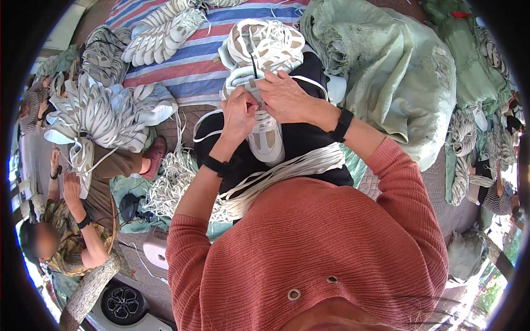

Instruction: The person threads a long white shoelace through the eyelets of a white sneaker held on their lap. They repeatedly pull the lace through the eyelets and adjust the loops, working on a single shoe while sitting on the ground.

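A white and beige sneaker upper lies across my dark-clothed lap with its toe toward me. My left hand is closed at its lacing area, the fingertips bent in against the eyelets. From the other side my right hand grips the same upper near the collar, thumb and fingers bent onto it. White lace loops out past both hands, and my fingers hide where it enters the eyelets. Just beyond sits a pile of white and beige uppers. A bundle of loose white laces lies over my lap, close to my waist.
A striped sheet spreads ahead with fanned uppers. At the right bulges a large pale green sack. To the left a co-worker handles an upper beside a big stack of uppers. Tangled laces lie nearby.
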`<action>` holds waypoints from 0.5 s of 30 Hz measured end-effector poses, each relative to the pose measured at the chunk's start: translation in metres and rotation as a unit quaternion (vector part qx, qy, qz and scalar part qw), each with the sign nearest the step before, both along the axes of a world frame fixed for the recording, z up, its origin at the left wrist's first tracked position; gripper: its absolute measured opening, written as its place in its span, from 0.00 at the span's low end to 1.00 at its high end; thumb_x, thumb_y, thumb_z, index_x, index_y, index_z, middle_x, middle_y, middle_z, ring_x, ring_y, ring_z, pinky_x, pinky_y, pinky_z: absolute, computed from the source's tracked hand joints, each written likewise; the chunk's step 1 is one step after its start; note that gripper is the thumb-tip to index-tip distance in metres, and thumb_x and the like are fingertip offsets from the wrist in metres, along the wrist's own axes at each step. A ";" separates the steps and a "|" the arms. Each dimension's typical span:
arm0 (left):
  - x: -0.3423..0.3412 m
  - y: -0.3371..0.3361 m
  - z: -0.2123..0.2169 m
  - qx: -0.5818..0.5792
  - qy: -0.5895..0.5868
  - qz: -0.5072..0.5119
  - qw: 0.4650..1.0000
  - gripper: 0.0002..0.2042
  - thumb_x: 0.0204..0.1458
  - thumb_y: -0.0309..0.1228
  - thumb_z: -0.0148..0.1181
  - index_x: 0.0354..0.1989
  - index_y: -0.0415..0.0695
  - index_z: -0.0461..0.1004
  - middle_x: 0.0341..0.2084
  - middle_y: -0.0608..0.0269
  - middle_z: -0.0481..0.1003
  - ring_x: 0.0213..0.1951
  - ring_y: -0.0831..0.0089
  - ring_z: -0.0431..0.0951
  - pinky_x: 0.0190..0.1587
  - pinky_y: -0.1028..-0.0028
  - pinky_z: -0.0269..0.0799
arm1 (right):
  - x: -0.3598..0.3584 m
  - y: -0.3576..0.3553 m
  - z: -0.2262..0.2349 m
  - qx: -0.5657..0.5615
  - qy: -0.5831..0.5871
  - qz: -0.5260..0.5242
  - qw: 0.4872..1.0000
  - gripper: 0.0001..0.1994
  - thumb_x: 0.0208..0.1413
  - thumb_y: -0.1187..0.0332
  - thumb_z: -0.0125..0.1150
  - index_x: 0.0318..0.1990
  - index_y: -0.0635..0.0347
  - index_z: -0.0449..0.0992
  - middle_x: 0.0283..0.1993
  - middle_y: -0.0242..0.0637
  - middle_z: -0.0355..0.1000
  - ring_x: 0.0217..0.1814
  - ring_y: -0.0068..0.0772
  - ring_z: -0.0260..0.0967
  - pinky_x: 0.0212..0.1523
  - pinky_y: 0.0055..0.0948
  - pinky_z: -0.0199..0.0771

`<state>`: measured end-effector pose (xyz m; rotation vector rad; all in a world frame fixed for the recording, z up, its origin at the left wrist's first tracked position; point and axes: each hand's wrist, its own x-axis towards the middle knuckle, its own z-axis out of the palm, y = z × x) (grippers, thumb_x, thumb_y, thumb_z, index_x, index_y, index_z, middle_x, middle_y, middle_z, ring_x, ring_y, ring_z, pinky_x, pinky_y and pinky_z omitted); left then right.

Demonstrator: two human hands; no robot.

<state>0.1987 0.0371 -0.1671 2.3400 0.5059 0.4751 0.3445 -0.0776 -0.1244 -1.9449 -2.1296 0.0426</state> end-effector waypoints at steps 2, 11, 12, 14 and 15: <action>-0.001 0.004 -0.006 -0.032 -0.017 -0.011 0.999 0.05 0.43 0.18 0.61 0.26 0.40 0.73 0.31 0.64 0.71 0.33 0.64 0.73 0.36 0.67 0.62 | 0.000 0.001 -0.001 0.005 -0.001 0.000 1.000 0.06 0.44 0.67 0.65 0.28 0.59 0.78 0.38 0.31 0.64 0.49 0.35 0.59 0.46 0.36 0.58; -0.009 0.014 0.026 0.115 0.021 -0.093 0.989 0.05 0.44 0.28 0.66 0.26 0.45 0.75 0.31 0.65 0.71 0.37 0.65 0.74 0.41 0.64 0.59 | -0.001 -0.005 0.003 0.055 0.006 0.071 0.996 0.02 0.47 0.69 0.61 0.29 0.56 0.77 0.33 0.30 0.63 0.45 0.32 0.62 0.46 0.36 0.56; -0.010 0.017 0.030 0.163 0.018 -0.111 0.980 0.05 0.44 0.28 0.66 0.26 0.45 0.75 0.31 0.65 0.71 0.37 0.65 0.74 0.41 0.64 0.59 | -0.002 -0.009 0.008 0.115 0.059 0.054 0.990 0.03 0.50 0.71 0.60 0.31 0.58 0.75 0.33 0.30 0.65 0.41 0.31 0.65 0.45 0.34 0.61; -0.012 0.023 0.040 0.204 0.047 -0.144 0.967 0.04 0.46 0.29 0.64 0.26 0.46 0.75 0.31 0.65 0.72 0.38 0.66 0.74 0.42 0.64 0.58 | 0.012 -0.024 0.015 0.158 0.444 -0.009 0.882 0.03 0.52 0.72 0.58 0.32 0.59 0.75 0.31 0.30 0.66 0.38 0.30 0.66 0.43 0.32 0.65; -0.011 0.027 0.049 0.196 0.078 -0.160 0.964 0.03 0.47 0.29 0.63 0.27 0.46 0.75 0.31 0.66 0.72 0.38 0.66 0.74 0.42 0.64 0.58 | 0.022 -0.036 0.020 0.168 0.614 -0.044 0.770 0.03 0.53 0.72 0.57 0.33 0.60 0.74 0.30 0.30 0.67 0.36 0.29 0.67 0.42 0.31 0.67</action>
